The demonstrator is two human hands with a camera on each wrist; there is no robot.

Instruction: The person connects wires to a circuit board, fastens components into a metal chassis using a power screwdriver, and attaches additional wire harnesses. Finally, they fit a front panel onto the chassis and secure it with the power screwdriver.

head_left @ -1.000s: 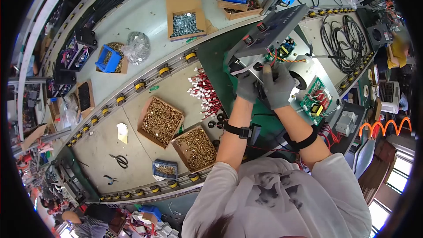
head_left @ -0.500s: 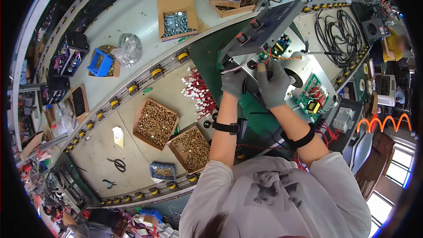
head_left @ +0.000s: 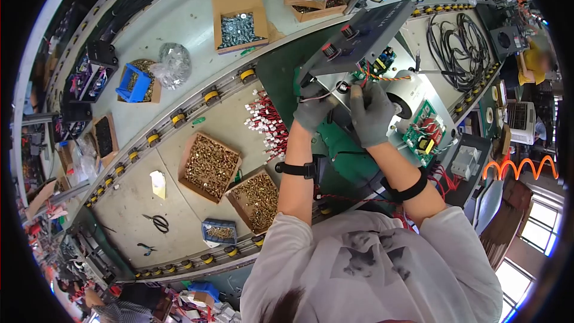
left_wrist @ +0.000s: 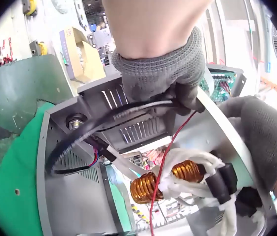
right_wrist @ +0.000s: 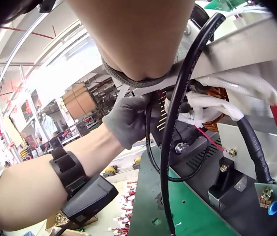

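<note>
A grey metal equipment chassis stands with its front panel (head_left: 365, 39) tilted up, two red-topped knobs on it. My gloved left hand (head_left: 312, 110) is at the chassis's left side. Its fingers curl over a thick black cable (left_wrist: 74, 132) by the white divider (left_wrist: 222, 123), right above a thin red wire (left_wrist: 170, 142). My gloved right hand (head_left: 372, 113) works on the divider's other side. There, thumb and fingertips pinch red wires (head_left: 366, 73) beside a black grommet (head_left: 342, 87). Copper coils (left_wrist: 146, 187) with white-sleeved leads sit inside the chassis.
A white cylinder (head_left: 406, 87) and a green circuit board (head_left: 426, 128) are right of my right hand. Red-and-white connector leads (head_left: 266, 122) lie to the left, near boxes of brass fasteners (head_left: 209, 167). Scissors (head_left: 158, 222) and coiled black cable (head_left: 457, 48) lie farther out.
My left hand has shifted left, away from the right hand, along the chassis. The right hand stays at the red wires. The whole head view has shifted slightly.
</note>
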